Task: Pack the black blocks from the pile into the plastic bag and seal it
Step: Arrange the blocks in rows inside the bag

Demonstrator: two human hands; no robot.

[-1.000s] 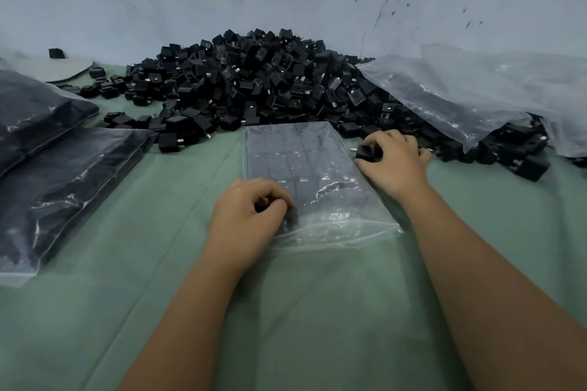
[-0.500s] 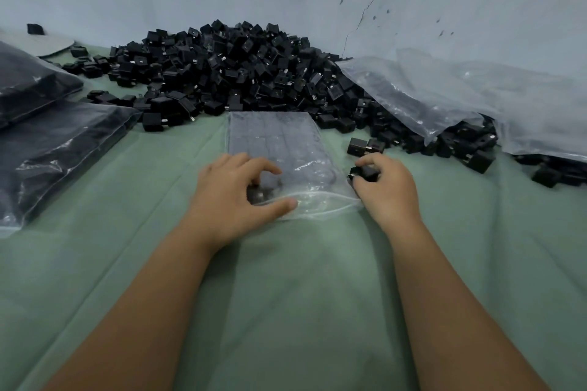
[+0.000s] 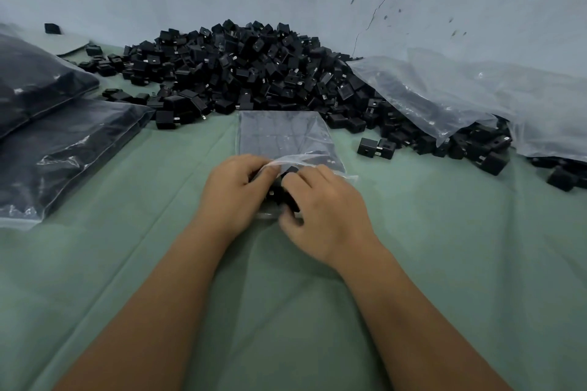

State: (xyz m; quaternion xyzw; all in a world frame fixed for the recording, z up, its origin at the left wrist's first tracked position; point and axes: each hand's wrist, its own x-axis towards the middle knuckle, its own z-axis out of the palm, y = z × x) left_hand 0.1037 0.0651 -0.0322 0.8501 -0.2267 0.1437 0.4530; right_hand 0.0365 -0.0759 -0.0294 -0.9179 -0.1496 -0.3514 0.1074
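From the head view, the plastic bag (image 3: 282,136) lies flat on the green cloth (image 3: 127,263), its far end touching the near edge of the pile (image 3: 247,73) of black blocks, its open mouth toward the person. Rows of blocks show through the film. At the mouth, the left hand (image 3: 233,190) pinches the upper film and lifts it, fingers curled on the plastic. The right hand (image 3: 324,209), touching the left, curls its fingers round a black block (image 3: 287,190) held right at the opening. Left of the bag lie two filled bags (image 3: 57,136); to its right, two loose blocks (image 3: 376,147) and crumpled clear bags (image 3: 460,98) draped over the pile's edge.
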